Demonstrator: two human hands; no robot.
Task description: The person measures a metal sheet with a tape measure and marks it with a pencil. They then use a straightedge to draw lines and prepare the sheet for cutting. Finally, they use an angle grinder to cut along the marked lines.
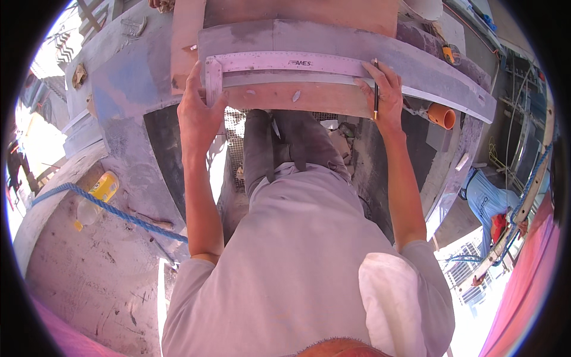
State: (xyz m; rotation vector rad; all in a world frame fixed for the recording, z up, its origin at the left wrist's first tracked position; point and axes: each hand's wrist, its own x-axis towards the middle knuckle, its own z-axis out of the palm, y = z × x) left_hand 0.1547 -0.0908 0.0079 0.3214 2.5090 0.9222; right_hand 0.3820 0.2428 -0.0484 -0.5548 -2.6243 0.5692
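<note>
A pale carpenter's square (262,61) lies along a long grey slab (238,40), its blade running left to right and its short stock at the left end. My left hand (201,116) is closed round that stock, thumb on the near side and fingers stretched up along its outer edge. At the blade's right end my right hand (385,95) pinches a dark pencil (376,98), while its fingers also rest against the square. The pencil stands nearly upright in view. A reddish-brown board (309,100) shows just below the slab's near edge.
An orange pipe end (441,116) juts out right of my right hand. Farther back lies a yellow-and-black tape measure (451,55). Blue rope (119,213) crosses the left ledge beside a yellow-labelled bottle (104,187). At the right, a person in a blue shirt (488,193) is below.
</note>
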